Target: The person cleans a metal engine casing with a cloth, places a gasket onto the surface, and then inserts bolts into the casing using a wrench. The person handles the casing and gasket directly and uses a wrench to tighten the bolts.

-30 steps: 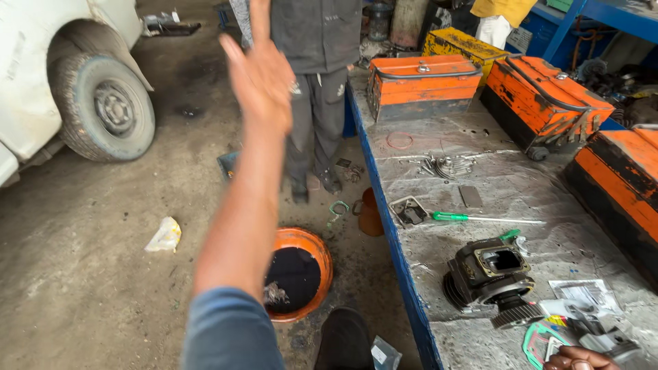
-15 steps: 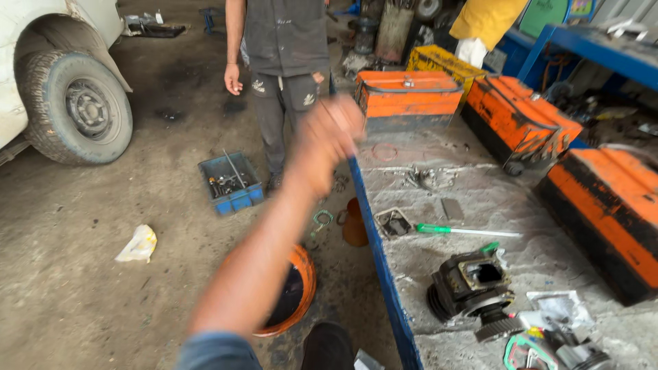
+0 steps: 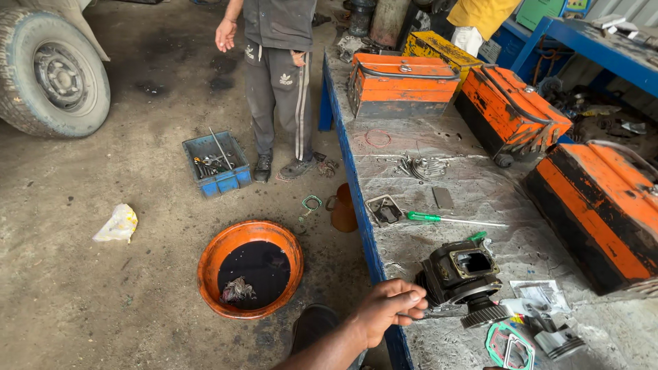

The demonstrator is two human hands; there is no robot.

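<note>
My left hand (image 3: 386, 310) has come down to the front edge of the blue-framed workbench (image 3: 358, 199). Its fingers are curled shut, right beside a black engine part (image 3: 458, 274) with a square opening on top and a gear at its lower end. I cannot tell whether the fingertips touch the part. A green gasket (image 3: 506, 346) and small metal pieces lie just right of the part. A green-handled screwdriver (image 3: 452, 219) lies further back on the bench. My right hand is out of view.
Three orange metal toolboxes (image 3: 401, 82) stand along the bench's back and right. On the floor are an orange basin of dark oil (image 3: 250, 268), a blue tool tray (image 3: 216, 164) and a vehicle wheel (image 3: 58, 75). Another person (image 3: 277, 75) stands by the bench's far corner.
My left arm was raised out in front; it has dropped down and to the right, to the bench edge beside the engine part. The view has tilted downward.
</note>
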